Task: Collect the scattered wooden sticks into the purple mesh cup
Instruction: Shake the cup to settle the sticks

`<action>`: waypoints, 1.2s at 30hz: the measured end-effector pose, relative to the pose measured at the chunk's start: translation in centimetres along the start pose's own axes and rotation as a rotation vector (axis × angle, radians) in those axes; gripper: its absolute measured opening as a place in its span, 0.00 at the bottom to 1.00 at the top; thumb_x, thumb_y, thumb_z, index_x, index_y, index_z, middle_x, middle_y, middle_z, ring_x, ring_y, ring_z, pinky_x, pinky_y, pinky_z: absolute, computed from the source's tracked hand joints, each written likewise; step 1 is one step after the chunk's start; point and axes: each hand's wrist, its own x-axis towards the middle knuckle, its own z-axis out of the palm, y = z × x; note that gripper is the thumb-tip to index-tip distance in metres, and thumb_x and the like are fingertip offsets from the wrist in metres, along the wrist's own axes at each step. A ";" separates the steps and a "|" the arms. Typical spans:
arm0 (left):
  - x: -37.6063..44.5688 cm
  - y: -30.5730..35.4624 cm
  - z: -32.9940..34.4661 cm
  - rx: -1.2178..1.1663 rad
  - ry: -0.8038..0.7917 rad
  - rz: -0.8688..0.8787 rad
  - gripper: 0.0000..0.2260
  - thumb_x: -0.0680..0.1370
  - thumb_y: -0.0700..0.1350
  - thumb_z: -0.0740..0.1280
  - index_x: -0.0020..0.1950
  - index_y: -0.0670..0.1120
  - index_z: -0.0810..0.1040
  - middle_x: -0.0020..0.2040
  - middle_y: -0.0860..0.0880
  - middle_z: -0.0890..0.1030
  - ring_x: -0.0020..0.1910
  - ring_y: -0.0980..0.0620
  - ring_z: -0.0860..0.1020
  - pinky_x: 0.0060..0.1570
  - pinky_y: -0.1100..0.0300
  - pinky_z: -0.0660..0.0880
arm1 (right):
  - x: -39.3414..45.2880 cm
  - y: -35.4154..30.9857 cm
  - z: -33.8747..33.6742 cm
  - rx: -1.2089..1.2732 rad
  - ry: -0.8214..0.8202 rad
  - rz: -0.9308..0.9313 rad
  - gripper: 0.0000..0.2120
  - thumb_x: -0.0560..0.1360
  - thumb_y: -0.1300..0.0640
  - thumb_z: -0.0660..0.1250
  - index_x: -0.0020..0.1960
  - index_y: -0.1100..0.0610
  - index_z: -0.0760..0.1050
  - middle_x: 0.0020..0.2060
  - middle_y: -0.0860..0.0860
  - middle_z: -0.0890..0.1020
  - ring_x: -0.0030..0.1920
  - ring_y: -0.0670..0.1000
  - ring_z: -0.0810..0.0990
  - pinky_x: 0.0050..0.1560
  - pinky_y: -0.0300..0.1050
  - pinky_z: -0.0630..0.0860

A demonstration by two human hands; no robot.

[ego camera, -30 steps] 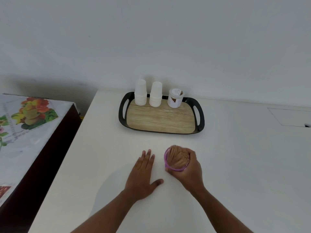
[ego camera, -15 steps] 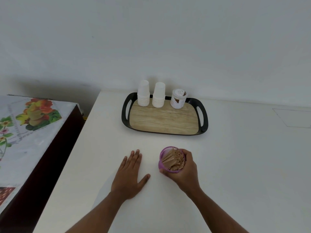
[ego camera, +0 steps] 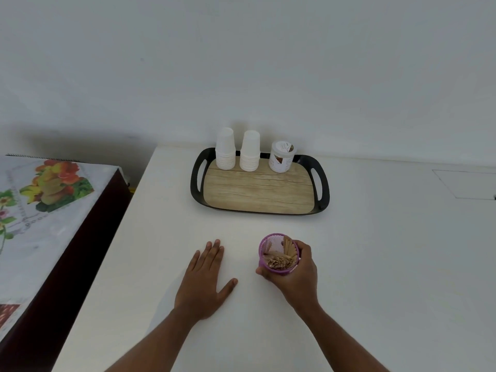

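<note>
The purple mesh cup (ego camera: pixel 268 244) stands on the white table (ego camera: pixel 375 264), a little in front of the tray. Many wooden sticks (ego camera: pixel 280 257) fill it, leaning toward its near right side. My right hand (ego camera: pixel 298 275) grips the cup from the right and near side, thumb on its near left wall. My left hand (ego camera: pixel 205 277) lies flat on the table to the left of the cup, fingers straight and spread, holding nothing. No loose sticks show on the table.
A black tray (ego camera: pixel 322 194) with a wood-look bottom sits at the back by the wall. It carries two stacks of white paper cups (ego camera: pixel 225 151) and a small white jar (ego camera: pixel 281 157). A dark side table with a flowered cloth (ego camera: pixel 40 200) stands at the left.
My left hand has slid left, away from the cup. The cup in my right hand has tipped more upright, and the sticks have settled toward its near side.
</note>
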 end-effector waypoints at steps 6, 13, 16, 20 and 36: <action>0.1 0.0 0.1 -0.008 0.004 0.000 0.38 0.81 0.69 0.51 0.84 0.48 0.47 0.84 0.53 0.44 0.82 0.55 0.40 0.80 0.53 0.44 | 0.0 -0.2 -0.2 -0.002 -0.013 -0.038 0.47 0.51 0.29 0.84 0.64 0.45 0.71 0.55 0.40 0.82 0.54 0.43 0.83 0.50 0.41 0.82; 0.1 0.1 -0.1 -0.020 0.002 -0.002 0.39 0.81 0.69 0.50 0.84 0.48 0.47 0.84 0.53 0.43 0.82 0.56 0.39 0.80 0.53 0.43 | 0.3 -0.4 -0.7 -0.003 -0.017 -0.066 0.45 0.53 0.29 0.83 0.64 0.43 0.73 0.54 0.38 0.84 0.54 0.41 0.83 0.49 0.40 0.83; 0.0 0.0 -0.1 -0.006 -0.013 0.004 0.39 0.81 0.69 0.50 0.84 0.48 0.47 0.84 0.53 0.43 0.82 0.55 0.39 0.80 0.53 0.43 | 0.3 -0.6 -0.8 -0.046 -0.057 -0.079 0.45 0.53 0.29 0.83 0.64 0.42 0.73 0.54 0.37 0.83 0.54 0.41 0.83 0.49 0.43 0.84; 0.0 0.1 -0.2 -0.013 -0.010 0.000 0.39 0.81 0.69 0.49 0.84 0.48 0.46 0.84 0.53 0.43 0.82 0.56 0.38 0.80 0.52 0.43 | 0.3 -0.8 -0.9 -0.018 -0.045 -0.080 0.44 0.53 0.31 0.84 0.64 0.42 0.72 0.54 0.39 0.84 0.54 0.42 0.84 0.50 0.41 0.83; 0.0 0.0 0.1 -0.017 0.009 -0.005 0.38 0.81 0.68 0.52 0.84 0.47 0.49 0.84 0.52 0.46 0.83 0.54 0.42 0.80 0.53 0.43 | -0.2 -0.8 -1.0 -0.031 -0.076 -0.055 0.46 0.51 0.27 0.82 0.64 0.41 0.71 0.53 0.39 0.84 0.53 0.40 0.83 0.50 0.45 0.84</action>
